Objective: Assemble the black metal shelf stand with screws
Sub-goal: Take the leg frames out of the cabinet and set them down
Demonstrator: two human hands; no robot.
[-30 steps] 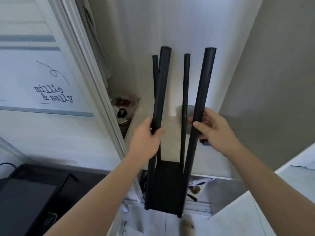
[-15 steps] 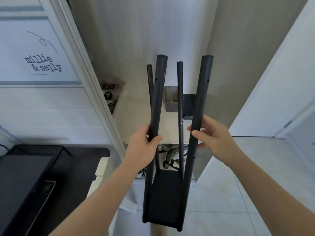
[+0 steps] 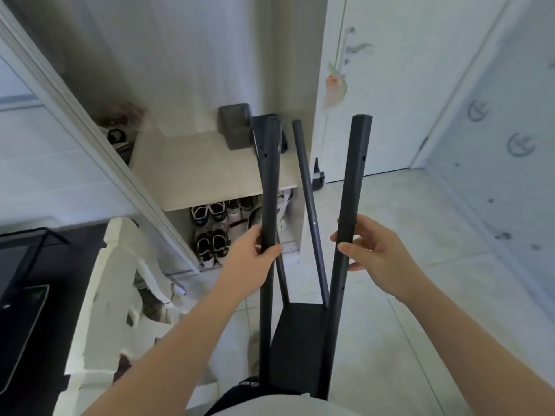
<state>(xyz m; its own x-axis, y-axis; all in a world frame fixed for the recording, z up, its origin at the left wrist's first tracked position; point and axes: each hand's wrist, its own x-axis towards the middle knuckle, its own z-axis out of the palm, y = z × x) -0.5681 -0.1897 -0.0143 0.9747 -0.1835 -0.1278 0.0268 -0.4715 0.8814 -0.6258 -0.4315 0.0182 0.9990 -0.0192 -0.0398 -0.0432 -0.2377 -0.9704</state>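
Shelf stand (image 3: 268,181) (four round matte-black tubes (image 3: 353,175), flat panel (image 3: 297,340))

Home entryway: shoe cabinet (image 3: 210,175), sneakers (image 3: 210,226), door (image 3: 390,85).

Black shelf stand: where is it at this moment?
Head view, centre: the black shelf stand is held with its poles up, left hand gripping its left pole, right hand its right pole, in front of the shoe cabinet.

I've got the black shelf stand (image 3: 301,187) roughly upright: four round posts (image 3: 350,190) splaying up from one flat panel (image 3: 295,340) down low, screw holes showing.
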